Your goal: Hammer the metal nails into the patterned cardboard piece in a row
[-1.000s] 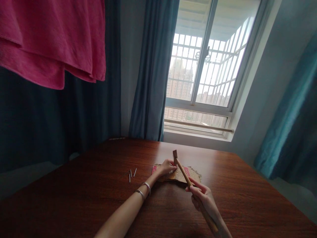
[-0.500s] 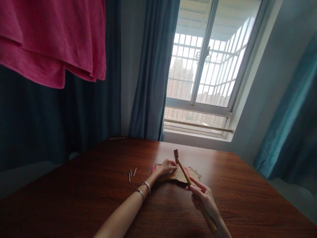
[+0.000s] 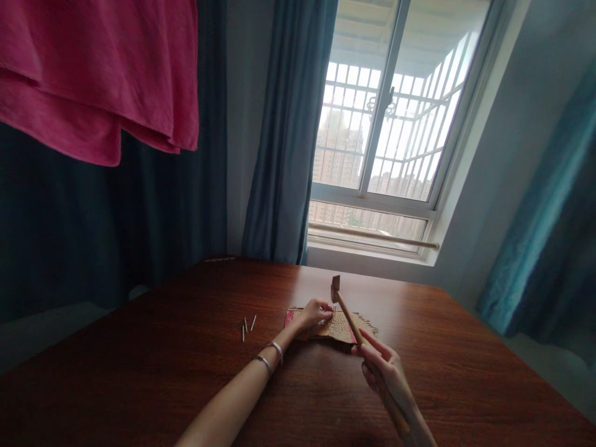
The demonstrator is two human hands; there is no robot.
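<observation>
My right hand (image 3: 382,369) is closed round the wooden handle of a small hammer (image 3: 345,313), whose metal head is raised above a flat piece of cardboard (image 3: 345,330) with many small holes and a pink left end. My left hand (image 3: 315,313) rests on the cardboard with its fingers pinched on a nail (image 3: 333,310) standing just under the hammer head. Two bracelets circle my left wrist.
Several loose nails (image 3: 246,326) lie on the dark wooden table (image 3: 162,360) left of the cardboard. A window with blue curtains is beyond the table's far edge. A pink cloth (image 3: 102,68) hangs at the upper left.
The hammer head has risen a little and shifted slightly right above the nail. My left hand and the cardboard have stayed put.
</observation>
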